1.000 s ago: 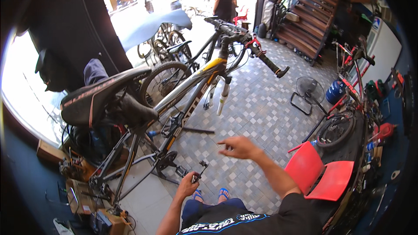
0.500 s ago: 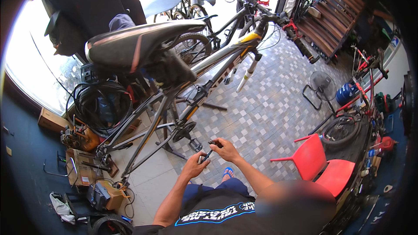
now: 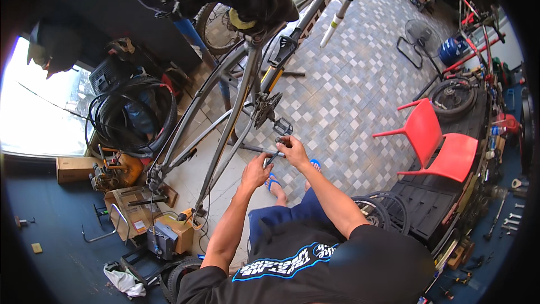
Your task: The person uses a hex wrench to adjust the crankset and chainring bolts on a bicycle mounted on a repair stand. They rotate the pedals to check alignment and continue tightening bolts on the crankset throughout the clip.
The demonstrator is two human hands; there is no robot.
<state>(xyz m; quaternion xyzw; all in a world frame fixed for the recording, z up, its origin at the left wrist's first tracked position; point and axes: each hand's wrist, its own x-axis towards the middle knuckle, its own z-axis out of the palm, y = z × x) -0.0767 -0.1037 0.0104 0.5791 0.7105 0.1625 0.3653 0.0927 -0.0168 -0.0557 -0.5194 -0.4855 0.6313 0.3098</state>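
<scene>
My left hand (image 3: 256,173) is closed around a slim dark tool (image 3: 274,159) with a bluish tint, whose kind I cannot make out. Its upper end points toward my right hand (image 3: 294,153), which pinches a small dark part (image 3: 279,141), too small to name. Both hands are close together above my feet. Just beyond them is a black pedal (image 3: 282,126), below the chainring (image 3: 266,110) of a grey and yellow bicycle frame (image 3: 246,87). Neither hand visibly touches the bicycle.
A red chair (image 3: 419,135) stands at the right, near a black bench (image 3: 419,205) with wheels and tools around it. Coiled tyres (image 3: 135,118), cardboard boxes (image 3: 79,169) and a grey box (image 3: 163,239) lie at the left. A fan (image 3: 423,36) stands farther back.
My view has tilted down and shifted, so the bicycle and floor sit higher in it. Both hands stay close together, still holding the tool and the small part.
</scene>
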